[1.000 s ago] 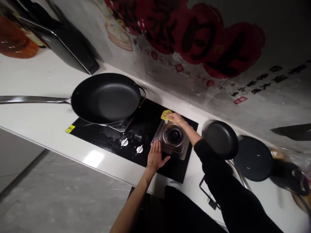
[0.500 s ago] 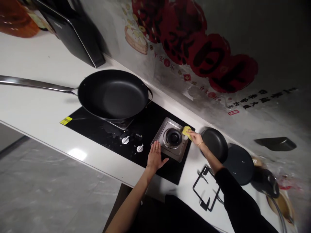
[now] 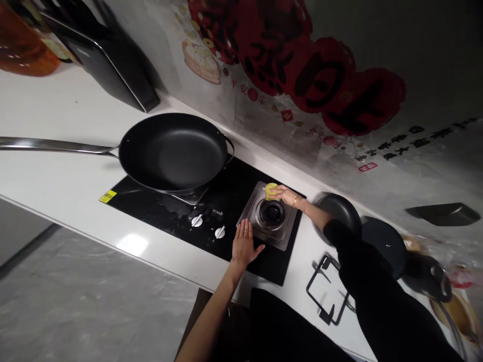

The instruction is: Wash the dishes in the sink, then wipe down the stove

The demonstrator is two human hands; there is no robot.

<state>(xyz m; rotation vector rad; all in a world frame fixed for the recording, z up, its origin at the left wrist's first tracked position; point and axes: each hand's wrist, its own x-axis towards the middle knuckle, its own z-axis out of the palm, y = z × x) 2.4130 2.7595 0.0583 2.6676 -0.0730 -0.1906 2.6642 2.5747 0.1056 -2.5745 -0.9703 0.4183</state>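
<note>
Okay so, right hand [image 3: 284, 194] was pinching a small yellow cloth [image 3: 270, 191] just right of centre frame, at the top edge of a square stainless-steel burner plate [image 3: 277, 241] — left hand [image 3: 244, 246] lay flat, thumb spread, fingertips by the plate's left edge.

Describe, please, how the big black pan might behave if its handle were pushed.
The big black pan would probably swing or tip, since its long metal handle juts far sideways. Its evenly curved form suggests stiffness; its breadth suggests some weight.
</note>
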